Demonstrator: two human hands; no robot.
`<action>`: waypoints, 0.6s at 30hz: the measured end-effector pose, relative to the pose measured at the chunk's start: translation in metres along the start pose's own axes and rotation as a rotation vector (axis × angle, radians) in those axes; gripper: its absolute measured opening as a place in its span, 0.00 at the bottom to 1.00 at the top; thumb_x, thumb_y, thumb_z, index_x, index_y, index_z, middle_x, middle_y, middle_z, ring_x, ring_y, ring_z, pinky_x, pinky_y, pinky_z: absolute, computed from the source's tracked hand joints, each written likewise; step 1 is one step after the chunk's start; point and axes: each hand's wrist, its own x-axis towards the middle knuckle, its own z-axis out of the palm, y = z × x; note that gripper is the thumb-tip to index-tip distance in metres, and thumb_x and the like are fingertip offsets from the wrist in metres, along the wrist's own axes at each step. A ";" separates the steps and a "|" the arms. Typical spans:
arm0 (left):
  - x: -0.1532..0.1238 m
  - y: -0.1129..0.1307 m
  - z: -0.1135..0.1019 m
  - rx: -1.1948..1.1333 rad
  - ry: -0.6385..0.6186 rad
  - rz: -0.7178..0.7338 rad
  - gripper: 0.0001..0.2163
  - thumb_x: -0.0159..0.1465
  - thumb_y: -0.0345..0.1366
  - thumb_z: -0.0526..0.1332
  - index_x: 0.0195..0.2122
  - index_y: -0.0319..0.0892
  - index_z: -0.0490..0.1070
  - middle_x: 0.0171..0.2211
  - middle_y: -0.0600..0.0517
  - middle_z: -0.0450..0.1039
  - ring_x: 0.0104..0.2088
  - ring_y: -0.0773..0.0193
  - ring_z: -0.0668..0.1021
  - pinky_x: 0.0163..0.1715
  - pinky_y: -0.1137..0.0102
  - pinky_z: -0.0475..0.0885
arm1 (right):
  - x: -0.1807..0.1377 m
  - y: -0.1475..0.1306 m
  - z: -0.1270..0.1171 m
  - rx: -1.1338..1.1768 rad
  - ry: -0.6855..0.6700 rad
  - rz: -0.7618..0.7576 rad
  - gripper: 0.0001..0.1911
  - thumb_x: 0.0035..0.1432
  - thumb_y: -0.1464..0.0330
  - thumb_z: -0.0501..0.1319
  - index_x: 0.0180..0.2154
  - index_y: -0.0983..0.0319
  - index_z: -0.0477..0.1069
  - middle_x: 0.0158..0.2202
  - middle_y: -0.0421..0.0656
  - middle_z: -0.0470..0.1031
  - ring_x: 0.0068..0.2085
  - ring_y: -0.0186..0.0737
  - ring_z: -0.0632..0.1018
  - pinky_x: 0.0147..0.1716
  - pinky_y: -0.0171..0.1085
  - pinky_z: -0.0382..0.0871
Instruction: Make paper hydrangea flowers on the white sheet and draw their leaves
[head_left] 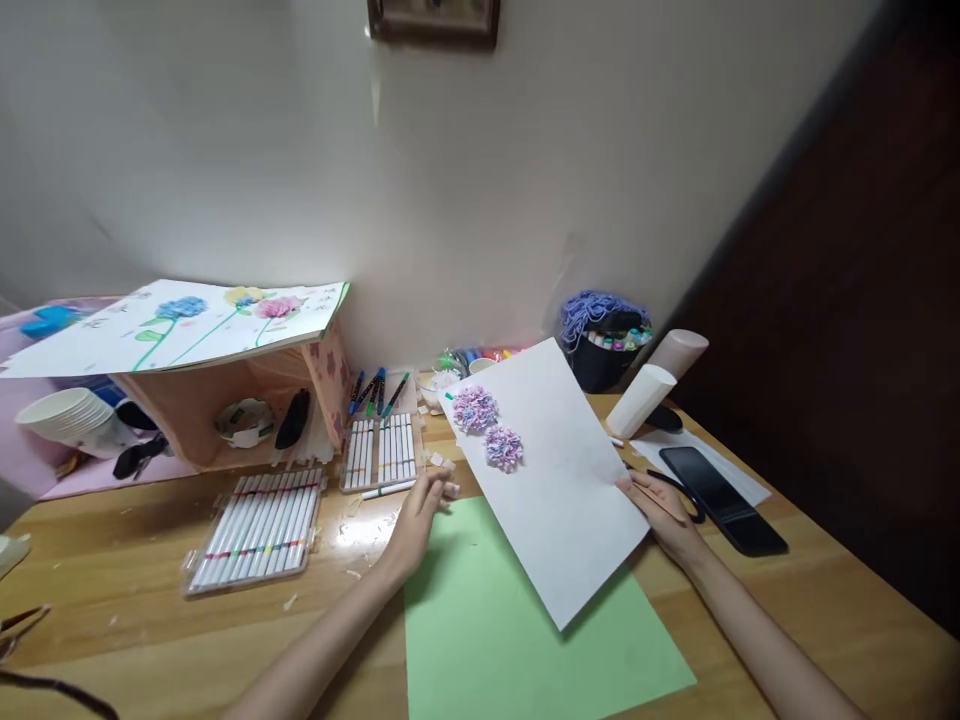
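Observation:
A white sheet of paper (559,500) is tilted over a green sheet of paper (480,620) on the table. Two round, crumpled lilac flowers, one upper (475,409) and one lower (503,449), sit near its left edge, with a small green mark beside the upper one. My right hand (664,515) grips the white sheet at its right edge, thumb on top and fingers partly hidden beneath. To the left, my left hand (420,520) rests by the green sheet's upper left corner, fingers loosely bent and holding nothing I can see. A white marker (388,490) lies just beyond it.
Marker cases stand left (255,530) and centre (380,450). A pink box (330,385) carries a flower drawing (217,325). Paper cups (67,415) are far left. At right are a black phone (724,500), white rolls (641,398) and a black holder (600,365) with blue yarn.

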 end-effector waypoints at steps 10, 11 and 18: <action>0.045 0.063 0.004 -0.382 0.034 -0.113 0.23 0.50 0.45 0.71 0.44 0.37 0.73 0.45 0.43 0.76 0.43 0.59 0.78 0.41 0.69 0.73 | -0.032 -0.019 0.001 -0.171 -0.017 -0.037 0.15 0.50 0.56 0.66 0.29 0.62 0.75 0.24 0.40 0.74 0.25 0.37 0.72 0.22 0.33 0.62; 0.045 0.067 0.004 -0.337 0.055 -0.113 0.23 0.49 0.44 0.71 0.42 0.37 0.74 0.43 0.44 0.77 0.42 0.59 0.78 0.40 0.70 0.73 | -0.034 -0.022 0.003 -0.194 -0.019 -0.056 0.16 0.50 0.56 0.65 0.26 0.62 0.73 0.22 0.40 0.72 0.23 0.36 0.71 0.21 0.33 0.61; 0.041 0.070 0.004 -0.130 0.122 -0.116 0.22 0.47 0.45 0.71 0.39 0.35 0.76 0.39 0.44 0.79 0.38 0.57 0.79 0.37 0.69 0.73 | -0.033 -0.029 0.009 -0.255 0.004 -0.074 0.18 0.48 0.53 0.65 0.26 0.62 0.74 0.22 0.40 0.72 0.25 0.38 0.72 0.23 0.34 0.64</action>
